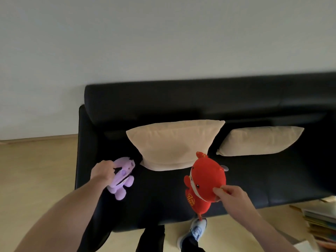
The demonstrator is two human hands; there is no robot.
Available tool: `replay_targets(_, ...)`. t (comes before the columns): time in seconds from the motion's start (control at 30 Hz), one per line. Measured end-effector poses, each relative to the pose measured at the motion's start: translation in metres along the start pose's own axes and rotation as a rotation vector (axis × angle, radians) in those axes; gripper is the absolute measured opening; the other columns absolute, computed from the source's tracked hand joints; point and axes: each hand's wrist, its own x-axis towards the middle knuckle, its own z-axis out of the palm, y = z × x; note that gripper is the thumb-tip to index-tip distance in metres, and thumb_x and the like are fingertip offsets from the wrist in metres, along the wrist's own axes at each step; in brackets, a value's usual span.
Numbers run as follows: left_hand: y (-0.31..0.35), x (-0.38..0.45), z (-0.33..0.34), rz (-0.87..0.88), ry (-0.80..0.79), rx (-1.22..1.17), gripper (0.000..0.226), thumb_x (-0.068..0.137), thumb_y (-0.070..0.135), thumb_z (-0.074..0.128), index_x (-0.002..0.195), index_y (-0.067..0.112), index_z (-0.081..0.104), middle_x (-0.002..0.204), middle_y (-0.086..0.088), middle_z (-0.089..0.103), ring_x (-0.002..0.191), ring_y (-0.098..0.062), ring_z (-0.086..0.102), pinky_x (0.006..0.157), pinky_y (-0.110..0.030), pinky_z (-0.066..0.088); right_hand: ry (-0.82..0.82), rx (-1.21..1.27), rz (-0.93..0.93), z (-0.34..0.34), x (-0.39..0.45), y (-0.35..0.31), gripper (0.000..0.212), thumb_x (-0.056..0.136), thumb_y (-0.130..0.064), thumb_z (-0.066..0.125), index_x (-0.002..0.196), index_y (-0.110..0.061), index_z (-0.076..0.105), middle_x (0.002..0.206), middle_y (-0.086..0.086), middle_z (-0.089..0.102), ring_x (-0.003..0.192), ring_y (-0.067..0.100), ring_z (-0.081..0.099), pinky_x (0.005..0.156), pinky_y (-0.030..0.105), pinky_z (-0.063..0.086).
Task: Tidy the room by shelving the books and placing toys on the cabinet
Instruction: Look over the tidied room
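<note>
A purple plush toy (122,179) is over the left part of the black sofa's seat, and my left hand (103,171) grips it from the left side. A red plush toy (205,180) with gold markings hangs above the seat's front edge; my right hand (231,197) pinches its right side. Both arms reach forward from the bottom of the view. A stack of books (320,219) lies at the lower right, cut by the frame edge.
The black sofa (254,179) stands against a pale wall. Two beige cushions (174,144) (260,140) lean on its backrest. My legs and a white shoe (197,231) stand on the light wooden floor (36,170) just before the sofa.
</note>
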Motion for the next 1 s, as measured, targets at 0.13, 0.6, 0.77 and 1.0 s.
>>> replay_targets(0.13,0.001,0.007,0.0,0.009,0.017,-0.025,0.009,0.1,0.028,0.062,0.105,0.023,0.068,0.079,0.007,0.063,0.07,-0.011,0.064,0.065,-0.026,0.056,-0.021,0.033,0.023,0.007,0.002,0.001,0.037,0.094,-0.037,0.064,0.065,-0.016,0.074,0.063,0.007,0.062,0.057,0.012,0.049,0.062,0.031,0.039)
replay_targets(0.6,0.014,0.022,0.006,-0.148,-0.083,0.039,0.03,0.097,0.027,0.069,0.123,0.016,0.06,0.099,-0.003,0.064,0.088,-0.021,0.066,0.072,-0.031,0.056,-0.01,0.042,0.043,0.017,0.01,0.011,0.039,0.094,-0.036,0.064,0.06,-0.02,0.074,0.057,-0.002,0.056,0.052,0.011,0.045,0.058,0.029,0.037)
replay_targets(0.77,0.033,0.006,0.003,-0.085,-0.135,-0.011,0.033,0.097,0.031,0.067,0.126,0.018,0.057,0.103,-0.002,0.06,0.093,-0.02,0.063,0.076,-0.032,0.053,-0.016,0.052,0.03,0.011,0.01,0.011,0.039,0.095,-0.037,0.063,0.061,-0.022,0.075,0.053,-0.005,0.055,0.05,0.01,0.044,0.059,0.029,0.037)
replay_targets(1.0,0.096,-0.053,-0.011,0.364,-0.212,-0.11,0.03,0.097,0.04,0.064,0.126,0.037,0.061,0.122,0.013,0.065,0.095,-0.004,0.065,0.086,-0.031,0.059,-0.041,0.081,0.036,-0.017,-0.011,0.012,0.033,0.096,-0.037,0.06,0.076,-0.018,0.078,0.065,-0.003,0.07,0.048,0.004,0.047,0.058,0.025,0.041)
